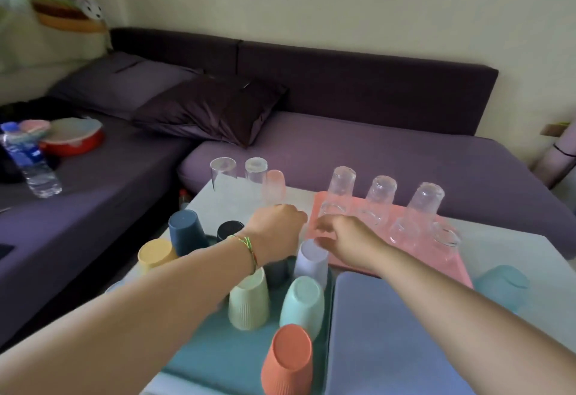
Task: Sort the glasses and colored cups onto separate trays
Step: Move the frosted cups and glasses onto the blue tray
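Left hand (276,229): reaching over the teal tray (218,354), grip curled, contents impossible to tell
Right hand (343,238): hovering at the pink tray (452,262) edge, fingers loosely curled, holding nothing visible
Glasses (381,195): standing inverted on pink tray
Colored cups (249,301): sitting inverted on teal tray

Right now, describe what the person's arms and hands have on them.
Both forearms are bare, with no sleeves in view. The left hand has a thin cord bracelet at the wrist, green and yellow with a touch of red. The right hand and its wrist show nothing worn.
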